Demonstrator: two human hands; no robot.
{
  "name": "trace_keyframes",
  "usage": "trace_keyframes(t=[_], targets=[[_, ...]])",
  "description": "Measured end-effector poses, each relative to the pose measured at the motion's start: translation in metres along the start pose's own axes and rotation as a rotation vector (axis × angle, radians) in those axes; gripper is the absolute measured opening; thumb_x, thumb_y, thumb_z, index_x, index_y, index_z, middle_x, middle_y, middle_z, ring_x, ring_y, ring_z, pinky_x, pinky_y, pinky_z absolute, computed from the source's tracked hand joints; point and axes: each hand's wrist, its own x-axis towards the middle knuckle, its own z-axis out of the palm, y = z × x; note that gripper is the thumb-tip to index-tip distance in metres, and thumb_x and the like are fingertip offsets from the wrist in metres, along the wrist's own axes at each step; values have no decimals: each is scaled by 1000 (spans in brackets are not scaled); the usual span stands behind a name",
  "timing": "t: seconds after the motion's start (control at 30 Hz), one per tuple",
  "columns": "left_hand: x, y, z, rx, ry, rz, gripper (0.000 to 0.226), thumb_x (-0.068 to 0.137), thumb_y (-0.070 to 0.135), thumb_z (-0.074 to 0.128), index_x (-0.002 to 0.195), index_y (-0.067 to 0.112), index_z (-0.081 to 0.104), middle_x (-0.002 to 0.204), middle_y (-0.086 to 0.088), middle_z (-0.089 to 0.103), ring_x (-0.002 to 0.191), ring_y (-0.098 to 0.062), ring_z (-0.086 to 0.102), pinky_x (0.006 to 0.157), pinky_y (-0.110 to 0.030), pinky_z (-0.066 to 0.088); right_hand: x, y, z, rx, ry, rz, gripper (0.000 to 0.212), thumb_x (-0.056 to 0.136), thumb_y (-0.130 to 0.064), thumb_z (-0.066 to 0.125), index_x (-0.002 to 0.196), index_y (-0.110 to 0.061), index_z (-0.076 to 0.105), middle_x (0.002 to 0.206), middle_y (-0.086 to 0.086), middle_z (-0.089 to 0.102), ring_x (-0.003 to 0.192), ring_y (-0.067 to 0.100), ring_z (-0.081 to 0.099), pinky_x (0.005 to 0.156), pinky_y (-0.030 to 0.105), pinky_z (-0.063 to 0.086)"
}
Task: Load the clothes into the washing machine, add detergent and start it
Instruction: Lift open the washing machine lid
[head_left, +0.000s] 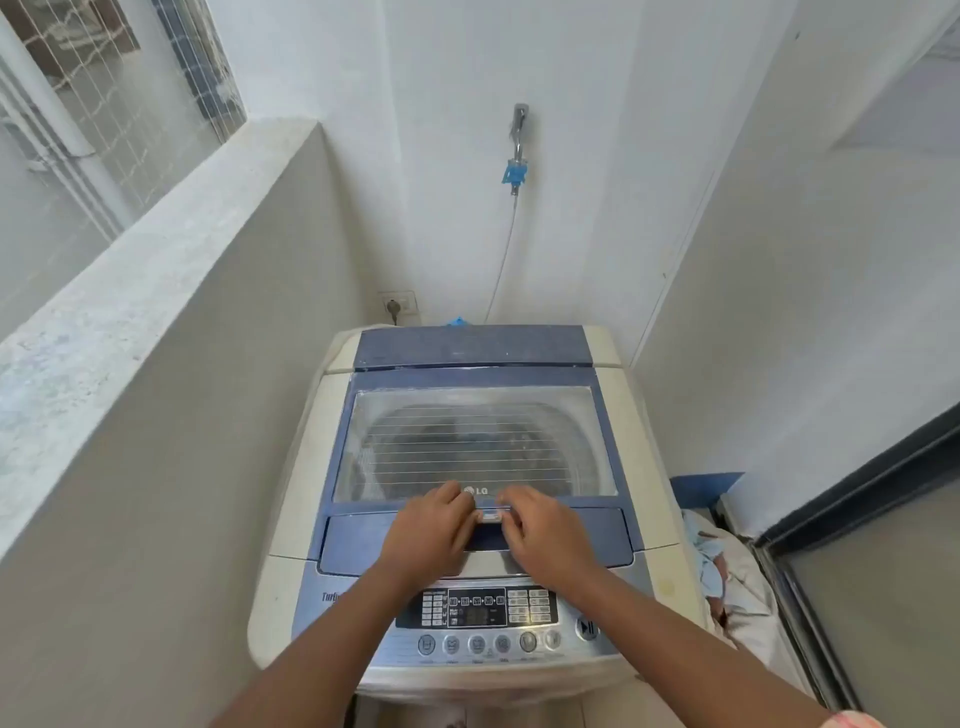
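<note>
Blue plastic frames the clear lid of the washing machine, which lies flat and closed. Both hands meet at the small handle on its front edge: the left hand and right hand have their fingers curled at that grip, though how firmly they pinch it I cannot tell. Clothes lie in a heap on the floor just right of the machine, not yet loaded; something dark shows dimly through the lid. No detergent is in view. If the fingers slip off so small a handle, the lid could drop back onto them. A lifted lid might also fall if let go early. Readable writing: "LG" on the lid; "Turbo…" partly hidden on the control panel; button labels too small to read
</note>
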Motion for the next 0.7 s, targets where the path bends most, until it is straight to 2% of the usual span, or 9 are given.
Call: trace_keyframes(t=[0.1, 0.27, 0.37, 0.47, 0.6, 0.7], targets=[[-6, 5, -2, -55, -19, -64, 32, 96, 39, 36, 86, 19, 59, 83, 4, 54, 65, -15, 52, 52, -24, 32, -3, 2, 1, -29, -21, 1, 17, 97, -30, 46, 105, -26, 59, 100, -7, 68, 83, 17, 61, 66, 32, 46], [-17, 17, -3, -121, -220, -96, 49, 96, 52, 22, 106, 23, 59, 100, 7, 59, 85, -12, 57, 65, -27, 43, -7, 0, 1, -69, -88, -34, 18, 99, -34, 44, 103, -24, 58, 93, -5, 68, 81, 19, 61, 63, 31, 41], [-25, 24, 0, -131, -321, -129, 40, 100, 51, 30, 109, 24, 57, 104, 6, 60, 91, -14, 57, 72, -29, 42, -7, 2, 4, -94, -95, -53, 22, 99, -36, 42, 101, -23, 60, 97, -4, 67, 85, 19, 61, 67, 32, 43], [-26, 30, 0, -105, -368, -153, 36, 100, 50, 34, 111, 23, 55, 105, 4, 60, 95, -17, 56, 78, -30, 38, -12, 4, 9, -146, -105, -93, 29, 100, -40, 38, 102, -22, 60, 97, -4, 66, 86, 19, 61, 66, 30, 37], [-24, 32, -4, -85, -428, -193, 36, 95, 53, 41, 109, 22, 53, 107, 4, 58, 98, -16, 53, 85, -31, 39, -17, 4, 17, -199, -31, -194, 39, 96, -47, 37, 87, -20, 64, 81, -3, 66, 71, 18, 62, 62, 26, 33], [-27, 35, -5, -90, -437, -199, 47, 90, 63, 43, 113, 23, 53, 110, 7, 55, 102, -14, 50, 90, -28, 37, -19, 7, 24, -210, 85, -194, 34, 94, -47, 45, 73, -24, 59, 67, -8, 59, 58, 12, 55, 58, 23, 30]])
